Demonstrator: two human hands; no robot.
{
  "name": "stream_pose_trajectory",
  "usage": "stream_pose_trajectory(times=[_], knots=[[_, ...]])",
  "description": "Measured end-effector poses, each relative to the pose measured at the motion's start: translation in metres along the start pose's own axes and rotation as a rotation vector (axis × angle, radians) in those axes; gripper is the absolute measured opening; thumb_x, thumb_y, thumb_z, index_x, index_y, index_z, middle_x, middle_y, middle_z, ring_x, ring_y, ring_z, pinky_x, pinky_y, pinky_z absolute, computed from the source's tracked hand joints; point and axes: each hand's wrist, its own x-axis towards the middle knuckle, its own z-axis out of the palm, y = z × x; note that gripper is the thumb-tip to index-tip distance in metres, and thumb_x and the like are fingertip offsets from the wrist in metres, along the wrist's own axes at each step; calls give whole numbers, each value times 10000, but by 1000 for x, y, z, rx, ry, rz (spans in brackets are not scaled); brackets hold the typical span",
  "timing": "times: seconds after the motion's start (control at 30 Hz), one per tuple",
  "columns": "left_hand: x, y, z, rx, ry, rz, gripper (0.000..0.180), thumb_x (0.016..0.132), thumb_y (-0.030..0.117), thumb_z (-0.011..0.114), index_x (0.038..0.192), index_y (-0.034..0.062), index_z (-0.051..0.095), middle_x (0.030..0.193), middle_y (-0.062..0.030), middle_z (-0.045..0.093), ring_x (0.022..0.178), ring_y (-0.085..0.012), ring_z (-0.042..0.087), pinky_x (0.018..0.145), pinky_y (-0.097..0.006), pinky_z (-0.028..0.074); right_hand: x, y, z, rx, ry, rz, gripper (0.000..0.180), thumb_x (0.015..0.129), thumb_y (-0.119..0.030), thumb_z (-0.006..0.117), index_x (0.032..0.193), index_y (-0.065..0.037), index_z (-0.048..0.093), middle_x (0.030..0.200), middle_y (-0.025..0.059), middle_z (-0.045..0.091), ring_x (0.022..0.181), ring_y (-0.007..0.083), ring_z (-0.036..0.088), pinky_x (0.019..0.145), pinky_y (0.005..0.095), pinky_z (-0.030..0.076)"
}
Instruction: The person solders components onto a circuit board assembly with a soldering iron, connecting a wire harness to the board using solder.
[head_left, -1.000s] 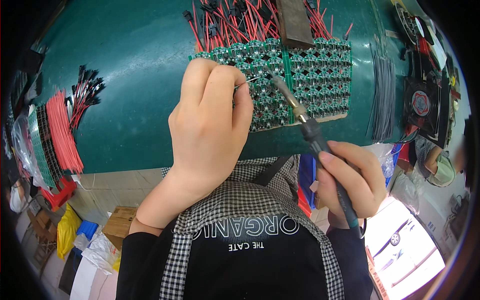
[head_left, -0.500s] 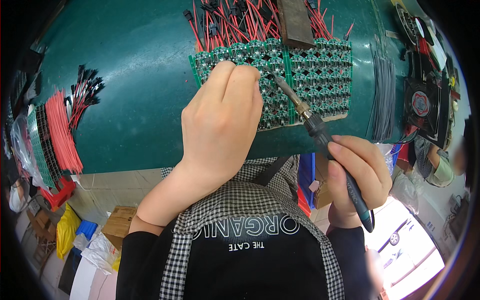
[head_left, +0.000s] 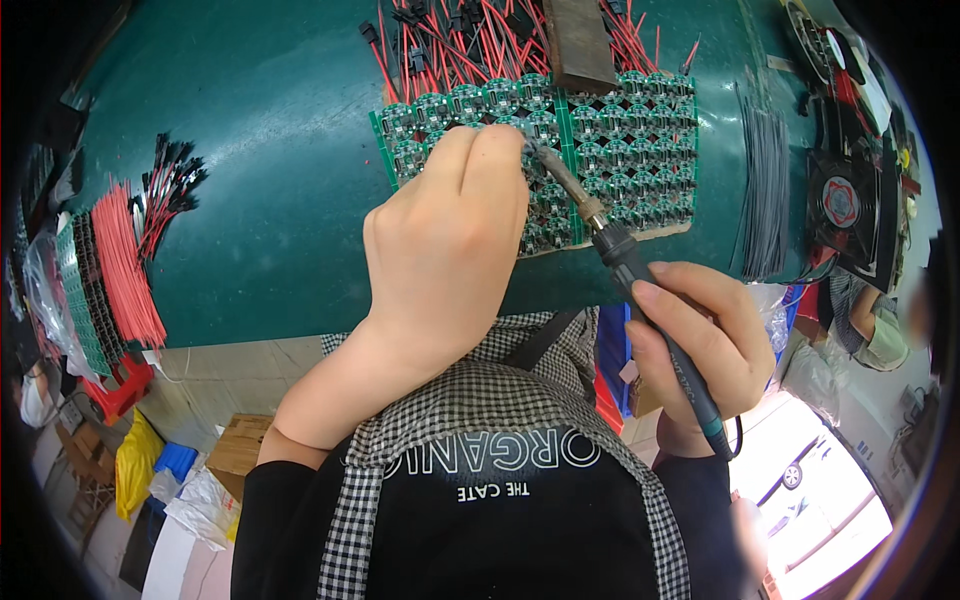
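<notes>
**Soldering iron coming in from the right, left hand planted on the boards**

Head view, the only one here: the person is leaning over a green worktop, and the panel of small green circuit boards is lying near the worktop's near edge, toward its right side, straight ahead of both hands. The left hand is the nearer one. It's resting right on the panel's left half, knuckles up, fingers curled down and pinched at something I can't make out, so whether it's gripping anything is anyone's guess.

The right hand is hanging off the near edge of the worktop, closed around the dark handle of a soldering iron. The iron's long axis is running diagonally, handle low and right, tip up and left, and the tip is meeting the boards just beside the left fingertips. So the working spot is sitting between the two hands, touching or nearly so.

Red and black leads are fanning off the panel's far edge with a brown block on top. A bundle of grey wires is lying near the right edge, a small fan beyond it, and stacks of red wires at the left edge.
</notes>
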Motion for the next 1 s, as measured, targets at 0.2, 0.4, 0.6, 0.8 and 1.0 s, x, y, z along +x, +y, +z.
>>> stream_pose_trajectory(times=[0.2, 0.4, 0.6, 0.8, 1.0], knots=[[-11, 4, -6, -159, 13, -93, 144, 772, -36, 663, 877, 36, 594, 723, -25, 556, 530, -98, 456, 469, -237, 362, -12, 12, -8, 38, 95, -98, 199, 708, -60, 722, 891, 13, 694, 819, 159, 663, 659, 238, 647, 537, 291, 531], [-16, 3, -2, -166, 1, -39, 149, 767, -44, 664, 879, 27, 597, 727, -29, 563, 545, -97, 488, 473, -231, 371, -18, 17, -8, 67, 108, -122, 175, 733, -66, 677, 873, 39, 679, 795, 172, 662, 621, 238, 636, 516, 295, 524], [-13, 3, 3, -88, -12, -10, 139, 763, -8, 655, 843, 49, 556, 721, -49, 549, 543, -165, 549, 471, -276, 431, -15, 18, -7, 64, 36, -99, 199, 708, -40, 701, 893, 33, 681, 829, 174, 655, 645, 247, 647, 532, 294, 525], [-11, 7, 3, -27, -47, 6, 171, 764, 39, 637, 782, 74, 470, 684, -46, 505, 508, -207, 556, 436, -313, 450, -15, 14, -4, 66, -9, -81, 265, 650, 15, 739, 912, -7, 701, 876, 150, 650, 662, 231, 645, 545, 282, 520], [-14, 4, -4, -55, -42, -43, 161, 759, 18, 639, 841, 62, 508, 730, -59, 526, 558, -225, 573, 476, -315, 471, -16, 3, -1, 58, 26, -31, 258, 631, 21, 729, 886, -19, 710, 864, 139, 650, 642, 220, 637, 536, 270, 513]])
